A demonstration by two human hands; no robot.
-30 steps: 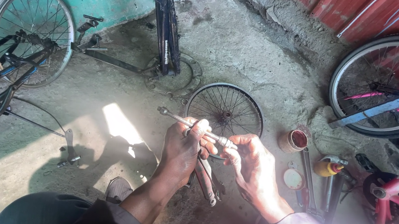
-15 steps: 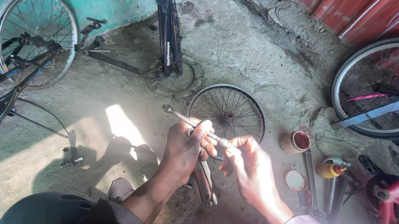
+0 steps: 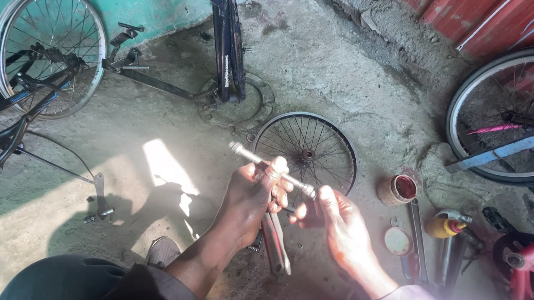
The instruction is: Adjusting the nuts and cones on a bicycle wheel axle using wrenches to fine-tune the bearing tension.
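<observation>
At frame centre, left hand (image 3: pixel 252 195) is clenching a metal axle (image 3: pixel 271 168); right hand (image 3: pixel 339 225) is pinching its 3 o'clock end, small wheel (image 3: pixel 307 151) lying at 12 o'clock.

Both forearms are reaching up from the bottom edge of the view, converging toward the middle. The left arm, in a dark sleeve pushed back above the wrist, is angling up and to the right, its forearm bare. The left hand (image 3: pixel 254 195) is curling closed, knuckles turned toward the camera, fingers (image 3: pixel 276 171) wrapping tight with the thumb side up. The right arm, in a pale lilac sleeve, is coming in from the lower right corner, its wrist bending slightly inward. The right hand (image 3: pixel 338 226) is lying just beside the left, palm turned leftward, its fingertips (image 3: pixel 303 212) pinching together toward the left hand.
</observation>
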